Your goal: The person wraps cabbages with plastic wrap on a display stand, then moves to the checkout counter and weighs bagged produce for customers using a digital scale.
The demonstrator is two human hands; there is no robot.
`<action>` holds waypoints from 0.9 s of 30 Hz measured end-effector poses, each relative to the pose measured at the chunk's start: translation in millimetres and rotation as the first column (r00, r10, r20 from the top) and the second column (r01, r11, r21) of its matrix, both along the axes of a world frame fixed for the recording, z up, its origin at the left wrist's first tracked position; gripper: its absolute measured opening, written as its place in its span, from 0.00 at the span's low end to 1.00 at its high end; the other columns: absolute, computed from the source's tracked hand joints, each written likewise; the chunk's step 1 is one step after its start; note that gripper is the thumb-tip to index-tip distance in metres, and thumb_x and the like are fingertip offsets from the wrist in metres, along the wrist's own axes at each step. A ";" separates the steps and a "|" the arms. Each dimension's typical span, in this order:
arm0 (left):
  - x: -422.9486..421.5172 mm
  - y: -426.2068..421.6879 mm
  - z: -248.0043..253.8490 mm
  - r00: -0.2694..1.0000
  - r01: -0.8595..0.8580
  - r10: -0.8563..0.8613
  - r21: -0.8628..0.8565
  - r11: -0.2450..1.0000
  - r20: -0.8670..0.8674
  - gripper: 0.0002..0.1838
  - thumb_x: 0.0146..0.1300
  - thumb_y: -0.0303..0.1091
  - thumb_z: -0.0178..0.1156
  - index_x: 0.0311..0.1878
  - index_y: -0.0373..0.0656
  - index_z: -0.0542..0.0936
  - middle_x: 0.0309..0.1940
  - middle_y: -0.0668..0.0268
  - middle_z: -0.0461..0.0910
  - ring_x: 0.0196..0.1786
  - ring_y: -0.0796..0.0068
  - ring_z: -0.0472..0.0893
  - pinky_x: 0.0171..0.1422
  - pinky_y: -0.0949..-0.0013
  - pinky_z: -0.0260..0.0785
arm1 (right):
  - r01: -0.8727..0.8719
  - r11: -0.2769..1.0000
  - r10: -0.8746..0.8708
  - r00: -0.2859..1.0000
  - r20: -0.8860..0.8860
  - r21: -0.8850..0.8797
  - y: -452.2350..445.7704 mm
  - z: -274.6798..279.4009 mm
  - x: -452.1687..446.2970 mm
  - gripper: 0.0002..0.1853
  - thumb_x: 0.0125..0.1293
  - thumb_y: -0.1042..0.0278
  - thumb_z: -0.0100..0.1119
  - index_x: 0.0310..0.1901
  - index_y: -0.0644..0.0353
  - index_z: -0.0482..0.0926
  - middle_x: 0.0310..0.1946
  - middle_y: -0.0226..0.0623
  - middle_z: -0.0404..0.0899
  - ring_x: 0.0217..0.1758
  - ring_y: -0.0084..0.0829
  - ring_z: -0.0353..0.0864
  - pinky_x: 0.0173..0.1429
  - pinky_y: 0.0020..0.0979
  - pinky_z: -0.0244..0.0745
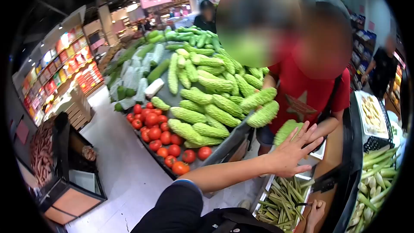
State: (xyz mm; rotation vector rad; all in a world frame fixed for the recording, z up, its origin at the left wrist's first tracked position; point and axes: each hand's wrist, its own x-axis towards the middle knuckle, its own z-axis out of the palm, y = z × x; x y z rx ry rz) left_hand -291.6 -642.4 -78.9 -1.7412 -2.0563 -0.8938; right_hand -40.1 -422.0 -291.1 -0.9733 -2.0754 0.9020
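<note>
My left hand [295, 150] reaches out over the aisle with its fingers spread. A pale green bitter melon [286, 133] is just behind its fingers; whether they touch I cannot tell. At the lower right my right hand [317, 212] is closed around a thin dark thing [303, 204], whose kind is unclear. It is beside a white crate [261, 199] of cut green stalks [284, 200]. A person in a red T-shirt [297, 99] with a star on it stands across from me, close to my left hand.
A slanted stand holds bitter melons [215, 99], tomatoes [166, 136] and netted green vegetables [133, 71]. Thick pale stalks [371, 185] lie at right, below a white tray [364, 131]. A dark bin [73, 185] stands at left on the pale floor [125, 177]. Other people stand farther back.
</note>
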 end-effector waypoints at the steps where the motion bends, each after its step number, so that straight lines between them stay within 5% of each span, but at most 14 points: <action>1: -0.5 -2.9 3.7 0.997 0.073 -0.073 0.000 0.997 0.027 0.44 0.57 0.50 0.58 0.72 0.51 0.47 0.71 0.44 0.40 0.73 0.40 0.39 0.73 0.46 0.35 | 0.060 0.998 -0.060 0.996 0.063 0.000 8.1 -4.9 -6.0 0.09 0.62 0.69 0.58 0.31 0.64 0.70 0.20 0.33 0.70 0.25 0.22 0.68 0.32 0.27 0.67; 2: -3.1 -5.3 7.5 0.996 0.084 -0.083 -0.043 0.995 0.019 0.43 0.57 0.51 0.59 0.71 0.50 0.51 0.70 0.44 0.43 0.72 0.40 0.41 0.73 0.45 0.36 | 0.074 0.996 -0.077 0.995 0.069 0.039 11.2 4.3 -14.0 0.12 0.58 0.63 0.62 0.37 0.62 0.75 0.24 0.43 0.78 0.26 0.32 0.76 0.33 0.33 0.71; 6: -15.2 -19.0 44.8 0.990 0.131 -0.120 -0.165 0.978 0.075 0.39 0.53 0.47 0.64 0.67 0.47 0.62 0.68 0.40 0.47 0.70 0.37 0.48 0.70 0.44 0.45 | 0.129 0.990 -0.138 0.978 0.159 0.062 45.9 33.9 -52.8 0.15 0.59 0.57 0.60 0.36 0.61 0.74 0.27 0.50 0.79 0.32 0.50 0.80 0.35 0.42 0.71; 8: -13.3 -13.1 56.3 0.969 0.180 -0.140 -0.191 0.965 0.204 0.39 0.51 0.43 0.66 0.66 0.46 0.64 0.68 0.42 0.50 0.70 0.38 0.50 0.70 0.47 0.47 | 0.184 0.977 -0.203 0.954 0.220 0.104 77.4 31.7 -67.0 0.14 0.60 0.56 0.59 0.36 0.58 0.73 0.25 0.47 0.79 0.30 0.50 0.79 0.35 0.44 0.70; 11: -13.6 14.4 55.3 0.802 0.491 -0.342 -0.215 0.844 0.489 0.35 0.54 0.40 0.65 0.64 0.39 0.65 0.67 0.45 0.54 0.70 0.45 0.54 0.70 0.53 0.50 | 0.237 0.971 -0.238 0.949 0.207 0.030 121.2 28.6 -80.9 0.14 0.60 0.55 0.58 0.35 0.57 0.72 0.24 0.47 0.79 0.30 0.51 0.79 0.36 0.45 0.70; 16: -20.0 82.1 0.4 0.684 0.547 -0.240 -0.267 0.793 0.689 0.29 0.61 0.39 0.59 0.64 0.42 0.65 0.65 0.52 0.61 0.66 0.55 0.63 0.68 0.61 0.56 | 0.291 0.940 -0.330 0.906 0.265 0.176 187.9 17.3 -90.6 0.16 0.59 0.53 0.59 0.33 0.59 0.71 0.23 0.50 0.78 0.30 0.51 0.79 0.35 0.46 0.71; 18: -22.3 106.2 -34.2 0.665 0.512 -0.160 -0.288 0.809 0.730 0.28 0.63 0.42 0.57 0.64 0.44 0.65 0.61 0.54 0.66 0.64 0.57 0.66 0.65 0.64 0.60 | 0.224 0.947 -0.295 0.889 0.350 0.228 213.3 12.4 -83.0 0.16 0.58 0.54 0.60 0.32 0.59 0.70 0.23 0.49 0.78 0.29 0.50 0.79 0.34 0.46 0.72; 20: -20.6 121.4 -65.9 0.510 0.547 -0.053 -0.276 0.790 0.859 0.28 0.64 0.43 0.56 0.64 0.44 0.65 0.61 0.54 0.66 0.63 0.59 0.68 0.64 0.65 0.62 | 0.111 0.953 -0.227 0.878 0.421 0.282 232.6 10.9 -70.8 0.17 0.55 0.54 0.63 0.30 0.59 0.70 0.22 0.47 0.78 0.28 0.48 0.79 0.32 0.44 0.72; 23: -3.4 113.8 -104.5 0.312 0.591 0.162 -0.325 0.739 0.936 0.27 0.65 0.43 0.54 0.65 0.44 0.64 0.60 0.54 0.67 0.62 0.65 0.69 0.61 0.68 0.64 | -0.249 0.937 0.038 0.773 0.633 0.247 256.5 1.6 -38.8 0.17 0.54 0.54 0.64 0.31 0.58 0.70 0.22 0.44 0.78 0.28 0.46 0.79 0.33 0.42 0.73; 25: 4.3 96.9 -126.7 0.069 0.646 0.353 -0.311 0.697 0.933 0.27 0.68 0.43 0.51 0.67 0.46 0.61 0.61 0.53 0.66 0.64 0.68 0.66 0.63 0.70 0.61 | -0.414 0.885 0.134 0.667 0.733 0.214 270.2 -12.3 -15.1 0.14 0.52 0.56 0.64 0.31 0.57 0.74 0.26 0.40 0.79 0.37 0.39 0.79 0.49 0.41 0.69; 27: 9.9 83.9 -123.8 -0.046 0.638 0.379 -0.265 0.723 0.924 0.26 0.71 0.40 0.46 0.68 0.41 0.57 0.65 0.58 0.61 0.65 0.72 0.65 0.69 0.71 0.53 | -0.571 0.800 0.222 0.566 0.794 0.183 277.4 -21.0 6.4 0.12 0.50 0.59 0.64 0.31 0.56 0.76 0.29 0.38 0.79 0.43 0.35 0.78 0.59 0.40 0.63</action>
